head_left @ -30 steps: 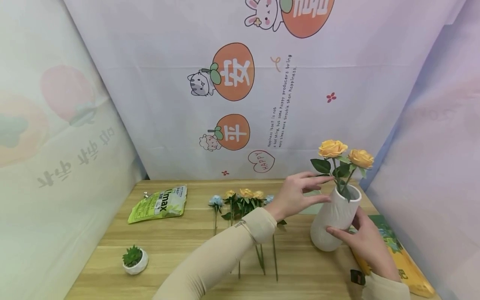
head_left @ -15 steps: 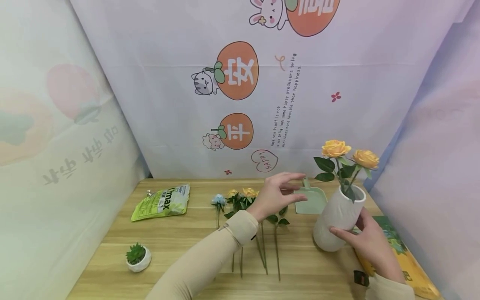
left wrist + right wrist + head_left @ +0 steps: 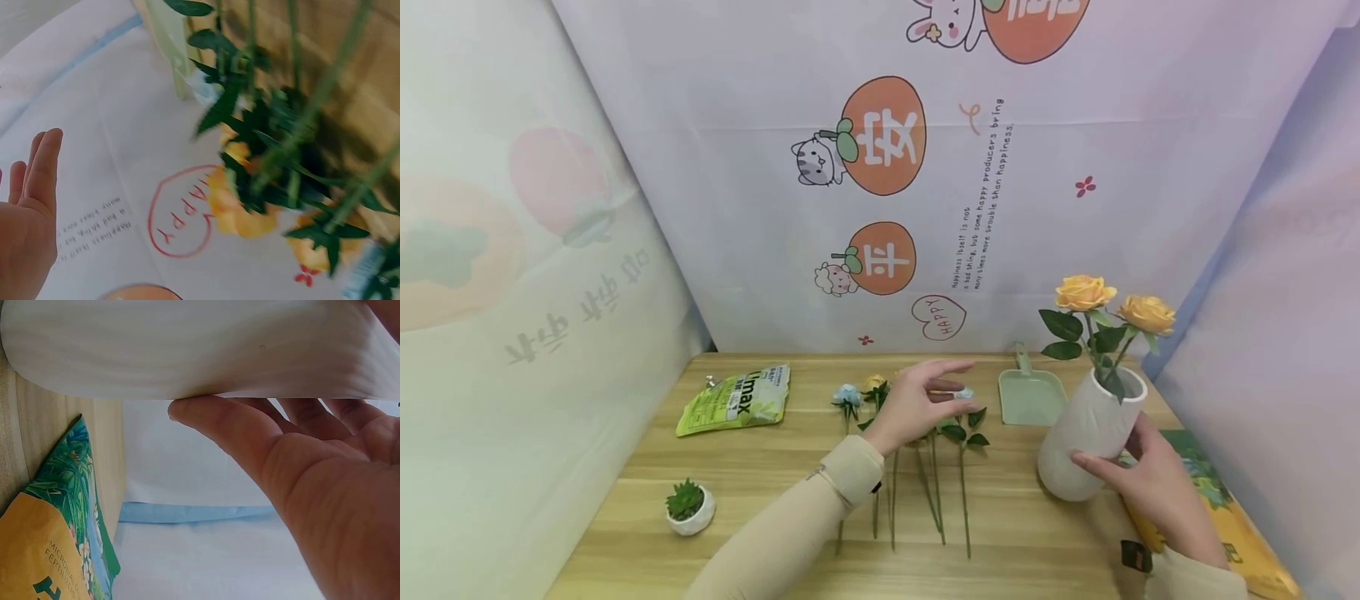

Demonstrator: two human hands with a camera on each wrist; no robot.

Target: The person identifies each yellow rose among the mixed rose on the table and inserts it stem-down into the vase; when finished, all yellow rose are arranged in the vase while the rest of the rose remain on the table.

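In my right hand [image 3: 1165,487], the vase [image 3: 1082,446] is white; the roses [image 3: 1084,293] above it are golden yellow with green leaves [image 3: 1062,323]. Beside that hand, the bag [image 3: 1243,525] is orange-yellow and green, with printed foliage. My sleeves [image 3: 797,521] are cream. Around my left hand [image 3: 912,408], the flowers [image 3: 847,394] are light blue and yellow on green stems [image 3: 964,500]. The dustpan [image 3: 1030,398] between my hands is pale green. Left of my left hand, the pouch [image 3: 733,400] is lime with black lettering, the pot [image 3: 694,517] white, its succulent [image 3: 684,498] green. Beyond my hands, the white cloth [image 3: 745,167] carries orange fruits [image 3: 883,258] and a red heart [image 3: 938,317].
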